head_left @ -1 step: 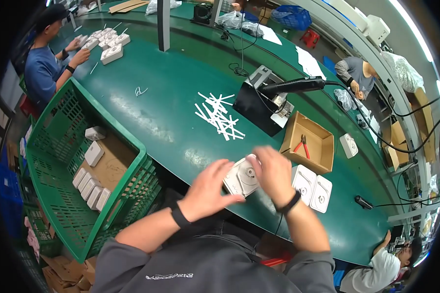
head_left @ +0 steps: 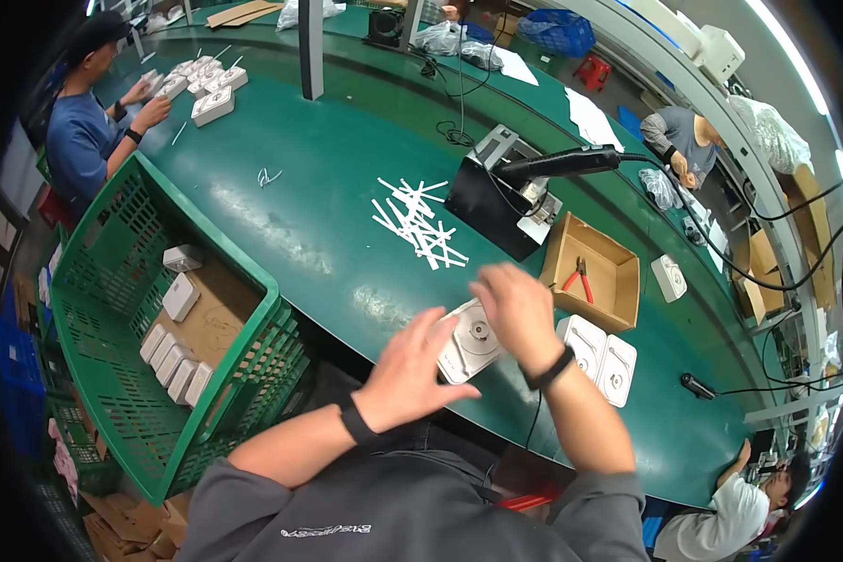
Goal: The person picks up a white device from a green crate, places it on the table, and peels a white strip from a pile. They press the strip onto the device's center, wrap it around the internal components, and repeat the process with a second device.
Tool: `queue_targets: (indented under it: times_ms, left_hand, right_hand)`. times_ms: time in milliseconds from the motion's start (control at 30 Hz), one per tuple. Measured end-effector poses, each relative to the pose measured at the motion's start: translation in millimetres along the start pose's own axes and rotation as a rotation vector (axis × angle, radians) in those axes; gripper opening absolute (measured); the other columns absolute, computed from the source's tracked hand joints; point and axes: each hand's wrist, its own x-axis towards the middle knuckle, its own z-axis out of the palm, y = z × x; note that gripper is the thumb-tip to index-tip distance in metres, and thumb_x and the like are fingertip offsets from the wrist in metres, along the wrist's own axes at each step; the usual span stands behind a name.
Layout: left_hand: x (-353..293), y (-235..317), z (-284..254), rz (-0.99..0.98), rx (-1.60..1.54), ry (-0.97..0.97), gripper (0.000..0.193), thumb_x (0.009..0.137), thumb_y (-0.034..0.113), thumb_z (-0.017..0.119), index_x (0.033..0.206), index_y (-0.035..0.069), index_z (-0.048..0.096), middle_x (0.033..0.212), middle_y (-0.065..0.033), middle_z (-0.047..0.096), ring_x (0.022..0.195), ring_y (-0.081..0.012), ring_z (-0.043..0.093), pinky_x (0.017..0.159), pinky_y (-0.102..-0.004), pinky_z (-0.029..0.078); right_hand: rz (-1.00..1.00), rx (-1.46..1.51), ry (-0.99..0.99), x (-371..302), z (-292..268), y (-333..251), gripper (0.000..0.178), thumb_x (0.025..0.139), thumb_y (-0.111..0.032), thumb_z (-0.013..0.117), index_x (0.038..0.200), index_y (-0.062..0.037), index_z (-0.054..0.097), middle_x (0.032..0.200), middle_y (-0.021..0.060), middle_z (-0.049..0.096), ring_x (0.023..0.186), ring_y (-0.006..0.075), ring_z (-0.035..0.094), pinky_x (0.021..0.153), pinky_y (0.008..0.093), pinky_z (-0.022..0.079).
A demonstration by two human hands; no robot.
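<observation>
Near the table's front edge lies a white rounded box-like housing (head_left: 470, 348) with a round hub and a curved groove on its top. My left hand (head_left: 405, 373) wraps its left side, fingers along the far left edge and thumb stretched past the near corner. At the far right edge, my right hand (head_left: 523, 317) bends its fingers over the housing; its fingertips are partly hidden. Just right of it two similar white housings (head_left: 616, 371) lie side by side. Beyond my hands is a loose pile of white strips (head_left: 420, 223).
A green crate (head_left: 159, 459) at the left holds several white housings. A black machine (head_left: 490, 201) stands beyond, below a black hand tool (head_left: 562, 164) on a cable. A cardboard box (head_left: 618, 304) holds red-handled pliers (head_left: 583, 278). Other people work around the table.
The housing has turned slightly and shifted a little to the right with my left hand. My right hand has moved slightly away from me and to the left.
</observation>
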Motion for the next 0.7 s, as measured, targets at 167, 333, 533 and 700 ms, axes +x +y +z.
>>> queue_targets:
  times_ms: [167,333,533,700]
  left_hand:
    - [-1,3,45,0.093,0.232,-0.032,0.095,0.083,0.041,0.095,0.159,0.004,0.053,0.168,-0.0237,0.047,0.155,-0.0433,0.048,0.128,-0.0559,0.04]
    - [0,-18,28,0.234,0.176,-0.152,0.09,0.082,0.032,0.093,0.16,0.008,0.054,0.169,-0.0221,0.048,0.158,-0.0431,0.045,0.13,-0.0594,0.037]
    - [2,-27,8,0.359,0.098,-0.304,0.087,0.083,0.027,0.091,0.16,0.01,0.055,0.17,-0.0187,0.048,0.16,-0.0409,0.044,0.132,-0.0593,0.035]
    - [27,-25,12,0.431,0.012,-0.32,0.083,0.085,0.024,0.089,0.16,0.01,0.056,0.169,-0.0175,0.05,0.16,-0.0376,0.045,0.132,-0.0589,0.035]
  right_hand:
    - [-0.228,-0.047,-0.269,60,59,52,0.019,0.095,-0.023,0.081,0.105,-0.0071,0.079,0.1,0.0137,0.076,0.097,0.0388,0.075,0.083,0.0516,0.06]
    - [-0.279,-0.023,-0.269,80,88,47,0.019,0.095,-0.023,0.081,0.102,-0.0055,0.078,0.1,0.0145,0.076,0.097,0.039,0.075,0.084,0.0521,0.06]
    - [-0.263,-0.014,-0.266,87,102,47,0.016,0.095,-0.018,0.078,0.098,-0.0024,0.078,0.103,0.0189,0.077,0.099,0.0403,0.076,0.087,0.0516,0.062]
    - [-0.189,0.083,-0.178,75,66,63,0.016,0.098,-0.02,0.078,0.098,-0.0046,0.076,0.097,0.0155,0.076,0.09,0.0382,0.074,0.079,0.0498,0.059]
